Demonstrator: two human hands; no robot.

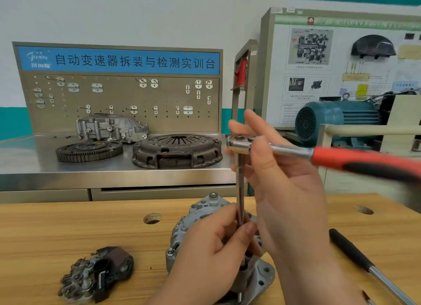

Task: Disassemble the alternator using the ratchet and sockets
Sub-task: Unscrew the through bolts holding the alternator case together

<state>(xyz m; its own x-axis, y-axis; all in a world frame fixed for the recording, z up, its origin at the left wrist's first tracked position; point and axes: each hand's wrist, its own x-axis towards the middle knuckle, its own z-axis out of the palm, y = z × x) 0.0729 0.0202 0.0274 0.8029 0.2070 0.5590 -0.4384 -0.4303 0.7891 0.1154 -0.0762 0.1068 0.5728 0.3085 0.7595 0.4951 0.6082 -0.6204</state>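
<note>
While the silver cast-metal alternator (198, 216) is lying on the light wooden table (68, 225), close to its near edge, the left hand (211, 252) is resting over it and covering most of its middle. The fingers (205, 238) of this hand are curling, together with the thumb, round the lower end of the thin steel extension bar (240, 186). This bar is standing nearly upright out of the alternator, and its tip is hiding under the hand, so I cannot tell what is sitting there. At the upper end of the bar, the chrome ratchet with the red and black handle (341, 159) is sitting, its blurred handle pointing to the right. The right hand (280, 179) is holding the ratchet at its head: one digit is lying across the head on the near side, and the other fingers (252, 118) are standing almost straight behind it, only a little bent. Left of the alternator, a dark, dirty part of black plastic and metal (98, 272) is lying on the table, apart from both hands. On the right, a long tool with a black grip and bright metal shaft (355, 252) is lying just beside the right forearm. Behind the table, a grey steel bench (45, 159) is carrying a rusty round clutch cover (177, 149) and a toothed wheel (88, 149)
</note>
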